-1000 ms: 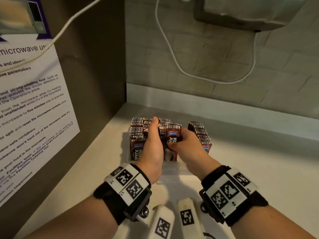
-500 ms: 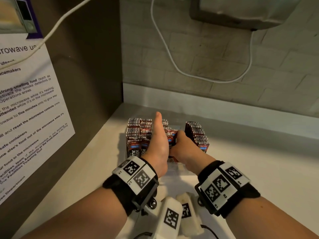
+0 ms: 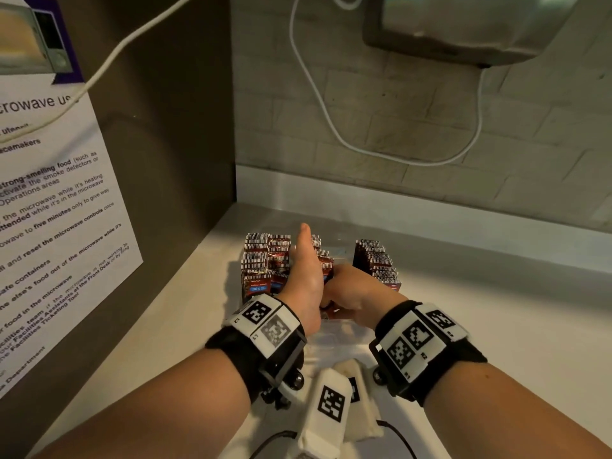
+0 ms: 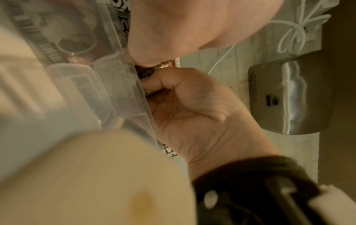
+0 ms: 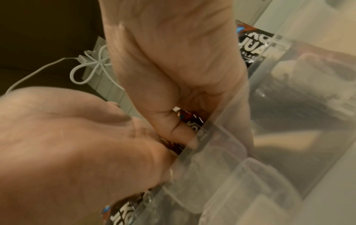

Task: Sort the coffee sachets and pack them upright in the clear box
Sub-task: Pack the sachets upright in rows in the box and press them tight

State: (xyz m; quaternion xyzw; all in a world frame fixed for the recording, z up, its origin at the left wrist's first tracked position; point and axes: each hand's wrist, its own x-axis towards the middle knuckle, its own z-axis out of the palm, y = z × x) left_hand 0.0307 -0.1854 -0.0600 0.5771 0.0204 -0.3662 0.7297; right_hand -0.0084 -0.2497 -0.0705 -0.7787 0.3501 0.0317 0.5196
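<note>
A clear plastic box [image 3: 337,329] stands on the white counter with red-brown coffee sachets [image 3: 261,260] upright in rows at its left and another row [image 3: 377,260] at its right. My left hand [image 3: 306,270] stands edge-on in the box's middle, thumb straight, palm side against the left rows. My right hand [image 3: 351,289] is curled beside it and pinches a sachet [image 5: 192,121] down behind the box wall [image 5: 221,137]. The left wrist view shows the right hand [image 4: 192,106], thumb bent over that sachet [image 4: 148,74]. The fingertips of both hands are hidden among the packets.
A dark panel with a paper notice [image 3: 49,210] closes the left side. A tiled wall behind carries a metal appliance [image 3: 463,24] and a hanging white cable [image 3: 314,104]. White tagged devices [image 3: 328,409] lie at the counter's front; bare counter [image 3: 480,326] extends right.
The right hand has sunk lower into the box with its sachet, whose printed face no longer shows. The left hand has straightened and stayed against the left rows.
</note>
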